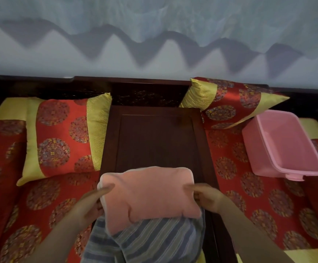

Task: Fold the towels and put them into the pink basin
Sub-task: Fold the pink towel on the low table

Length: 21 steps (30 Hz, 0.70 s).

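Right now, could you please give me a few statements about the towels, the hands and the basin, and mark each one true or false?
1. Both hands, left and right, grip the folded pink towel at its sides. True.
2. The pink basin already holds a folded towel. False: nothing shows inside it.
3. A blue striped towel lies under the pink towel. True.
4. The pink basin sits to the person's left, next to the left cushion. False: it sits on the right, just in front of the right cushion.
5. The pink towel is spread out flat over the far end of the dark wooden table. False: it is folded and held at the near end.
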{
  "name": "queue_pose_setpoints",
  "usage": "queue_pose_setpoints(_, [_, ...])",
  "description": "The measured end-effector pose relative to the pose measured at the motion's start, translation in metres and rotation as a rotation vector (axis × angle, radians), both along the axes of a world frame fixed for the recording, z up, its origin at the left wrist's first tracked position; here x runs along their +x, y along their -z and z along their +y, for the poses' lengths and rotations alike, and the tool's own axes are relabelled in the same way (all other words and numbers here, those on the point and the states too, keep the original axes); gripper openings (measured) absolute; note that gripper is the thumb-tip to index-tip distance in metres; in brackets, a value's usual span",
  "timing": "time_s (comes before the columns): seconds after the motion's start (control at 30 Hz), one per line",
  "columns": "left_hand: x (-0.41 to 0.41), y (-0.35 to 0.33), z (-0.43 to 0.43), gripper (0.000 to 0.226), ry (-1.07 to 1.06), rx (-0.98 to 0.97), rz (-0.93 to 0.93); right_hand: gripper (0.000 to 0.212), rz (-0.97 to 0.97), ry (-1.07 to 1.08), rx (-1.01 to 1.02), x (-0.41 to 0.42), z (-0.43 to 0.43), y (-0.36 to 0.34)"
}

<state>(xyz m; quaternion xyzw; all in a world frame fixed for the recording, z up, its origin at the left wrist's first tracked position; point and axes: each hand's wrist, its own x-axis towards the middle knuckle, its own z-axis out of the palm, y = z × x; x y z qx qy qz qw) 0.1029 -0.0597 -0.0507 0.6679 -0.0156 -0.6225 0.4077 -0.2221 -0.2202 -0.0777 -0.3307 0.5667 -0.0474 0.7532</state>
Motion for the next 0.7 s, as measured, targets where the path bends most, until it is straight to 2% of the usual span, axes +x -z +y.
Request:
queue_pose_setpoints(0.1, [-0.008, 0.003, 0.019, 0.029, -0.031, 0.017, -0.027, 0.055, -0.067, -0.061, -0.044, -0.006, 0.014, 0.002])
queue_pose_setpoints(0.17, [-0.015, 0.009, 0.031, 0.026, -0.07, 0.029, -0.086, 0.061, -0.077, -0.01, -0.134, -0.006, 0.02, 0.001])
queue_pose_setpoints(0.23, [-0.026, 0.009, 0.038, 0.012, -0.159, -0.041, -0.144, 0.064, -0.07, 0.068, -0.278, -0.002, 0.023, -0.002])
queue_pose_setpoints(0.3, [-0.034, 0.004, 0.039, 0.009, -0.187, -0.129, -0.331, 0.054, -0.03, 0.081, -0.422, 0.005, 0.025, -0.005])
queue_pose_setpoints(0.37, [-0.036, 0.004, 0.038, 0.014, -0.038, -0.198, -0.603, 0.027, 0.008, 0.045, -0.474, 0.011, 0.023, -0.009])
queue_pose_setpoints(0.4, [-0.034, 0.005, 0.037, 0.016, 0.057, -0.198, -0.714, 0.021, 0.033, 0.004, -0.48, 0.013, 0.021, -0.009])
queue_pose_setpoints(0.47, [-0.028, 0.012, 0.035, 0.033, 0.235, -0.142, -0.811, 0.022, 0.134, -0.111, -0.487, 0.014, 0.017, -0.009])
queue_pose_setpoints(0.57, [-0.018, 0.015, 0.03, 0.046, 0.369, 0.041, -0.777, 0.041, 0.328, -0.162, -0.397, 0.011, 0.01, -0.005])
queue_pose_setpoints(0.7, [-0.006, 0.019, 0.018, 0.069, 0.192, 0.165, -0.651, 0.09, 0.431, -0.009, -0.183, 0.018, 0.001, -0.004])
